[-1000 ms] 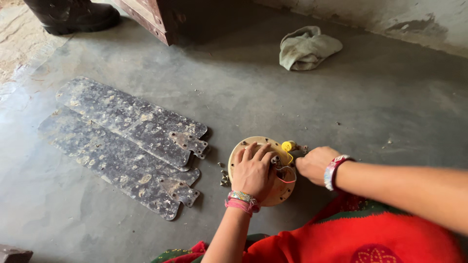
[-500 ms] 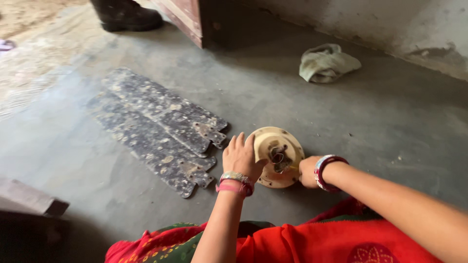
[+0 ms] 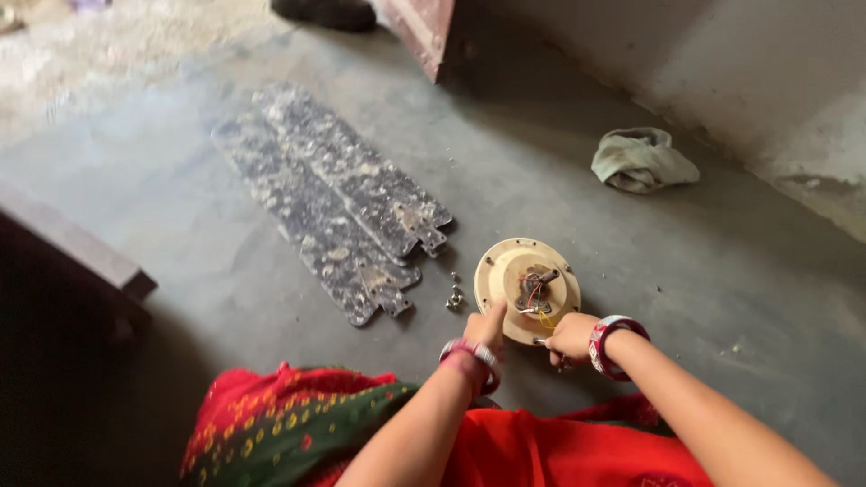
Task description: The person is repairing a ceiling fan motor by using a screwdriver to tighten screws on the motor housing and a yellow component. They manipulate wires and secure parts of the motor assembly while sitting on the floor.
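While you are kneeling on the concrete floor (image 3: 225,271), your left hand (image 3: 485,326) is pressing its fingers flat on the near rim of the round cream motor housing (image 3: 502,271). Your right hand (image 3: 570,337) is closing on something small at its near edge; what, cannot tell. Housing is looking heavy, rigid metal: grip the rim, avoid the wires (image 3: 538,296). Loose screws (image 3: 454,298) and mottled blades (image 3: 343,207) are lying beyond.

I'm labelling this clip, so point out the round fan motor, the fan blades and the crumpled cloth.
round fan motor (image 3: 505,271): head view, bare cream rim at upper left.
fan blades (image 3: 334,198): head view, middle of the speckled stack.
crumpled cloth (image 3: 642,159): head view, centre of the folds.
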